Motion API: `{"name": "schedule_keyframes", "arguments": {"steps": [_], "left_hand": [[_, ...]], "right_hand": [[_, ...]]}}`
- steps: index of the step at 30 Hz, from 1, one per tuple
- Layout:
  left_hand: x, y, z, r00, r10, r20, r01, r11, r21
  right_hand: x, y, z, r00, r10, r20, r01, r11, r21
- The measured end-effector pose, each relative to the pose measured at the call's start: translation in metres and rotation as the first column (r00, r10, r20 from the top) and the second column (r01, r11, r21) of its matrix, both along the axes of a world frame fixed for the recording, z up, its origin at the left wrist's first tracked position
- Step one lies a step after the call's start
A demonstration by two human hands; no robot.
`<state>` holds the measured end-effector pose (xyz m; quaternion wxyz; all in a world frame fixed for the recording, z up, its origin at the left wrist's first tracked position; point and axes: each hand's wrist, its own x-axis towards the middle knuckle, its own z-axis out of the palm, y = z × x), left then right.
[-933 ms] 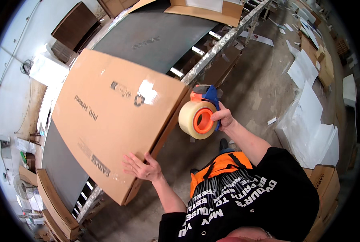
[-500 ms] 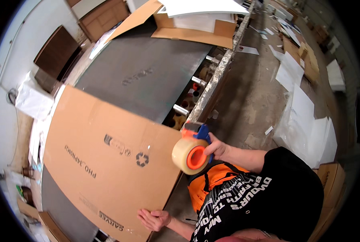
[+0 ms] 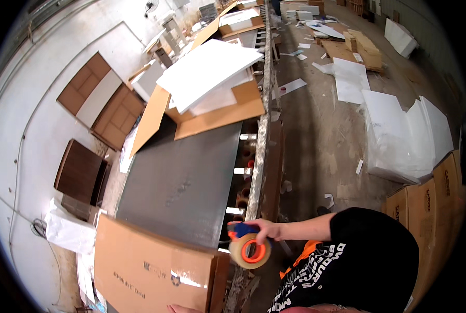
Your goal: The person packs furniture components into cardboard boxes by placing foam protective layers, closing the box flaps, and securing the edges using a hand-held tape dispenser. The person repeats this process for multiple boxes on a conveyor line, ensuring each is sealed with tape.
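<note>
My right hand [image 3: 268, 229] is closed around the blue handle of a tape dispenser [image 3: 254, 250]. A roll of clear tape on an orange hub is mounted in it. The dispenser hangs just off the right end of a closed cardboard box [image 3: 133, 261]. At the bottom edge of the picture only a bit of my left hand [image 3: 183, 309] shows, its fingers stretched out against the box. The rest of that hand is out of the picture. Shiny clear tape lies across the box top near its right end.
The box sits on a dark conveyor belt [image 3: 175, 182] with a metal side rail [image 3: 259, 167] and rollers. Farther along stands an open carton [image 3: 217, 122] with white foam sheets [image 3: 207, 70]. White foam [image 3: 405, 135] and more cartons [image 3: 431, 203] stand on the right.
The view has swung up and along the belt, so the box appears lower. My right hand still holds the tape dispenser; my left hand has mostly dropped out of the picture.
</note>
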<state>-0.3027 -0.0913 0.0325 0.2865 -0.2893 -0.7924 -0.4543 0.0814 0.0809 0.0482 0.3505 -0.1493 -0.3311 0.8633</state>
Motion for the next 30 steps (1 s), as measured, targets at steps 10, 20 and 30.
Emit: {"name": "schedule_keyframes", "arguments": {"steps": [10,20,30], "left_hand": [[0.402,0.333,0.006,-0.289,-0.683,0.671,0.618,0.402,0.676],[0.610,0.577,0.042,-0.618,-0.444,0.649,0.435,0.495,0.752],[0.670,0.700,0.024,-0.645,-0.576,0.502,0.223,0.486,0.845]], "right_hand": [[0.327,0.046,-0.036,0.595,-0.802,-0.058,0.742,0.576,-0.343],[0.517,0.133,-0.033,0.204,-0.979,0.003,0.878,0.182,-0.442],[0.593,0.401,-0.031,0.457,-0.889,0.039,0.826,0.408,-0.390]]}}
